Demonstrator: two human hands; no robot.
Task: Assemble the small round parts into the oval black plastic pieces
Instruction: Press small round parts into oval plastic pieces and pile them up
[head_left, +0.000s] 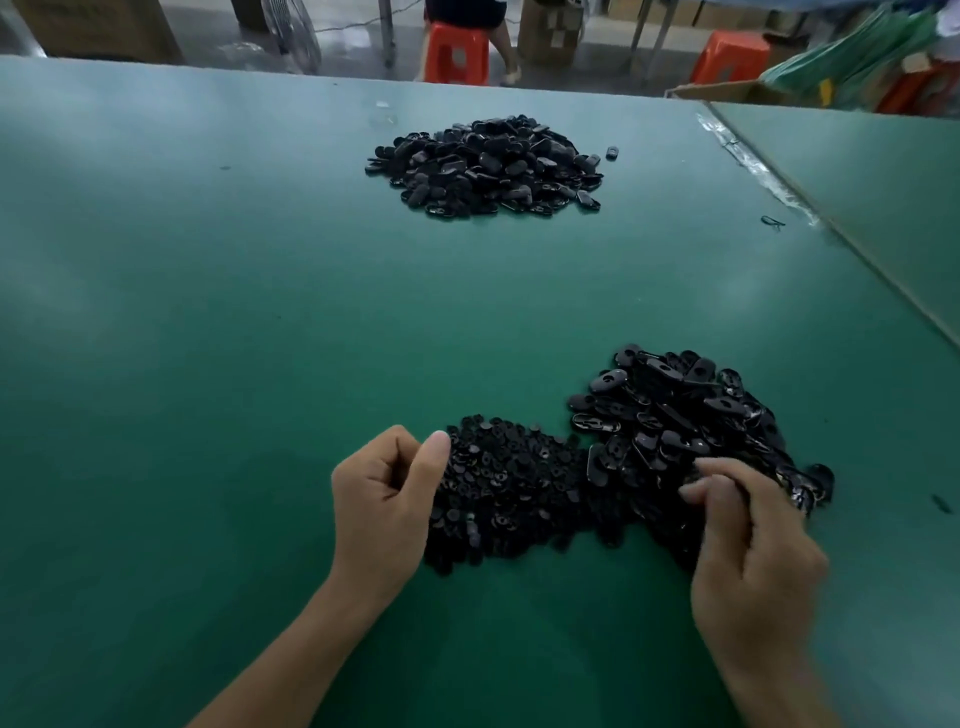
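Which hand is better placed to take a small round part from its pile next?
Left, I think. The left hand sits at the edge of the pile of small round parts; the right hand is over the oval pieces.

The right hand (753, 540) is blurred; whether its fingers, among the oval pieces (685, 415), hold one is unclear.

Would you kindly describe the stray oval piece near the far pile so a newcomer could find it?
Start at the green table and find the far pile of black ovals. Just off its right edge lies the stray oval piece, alone on bare mat.
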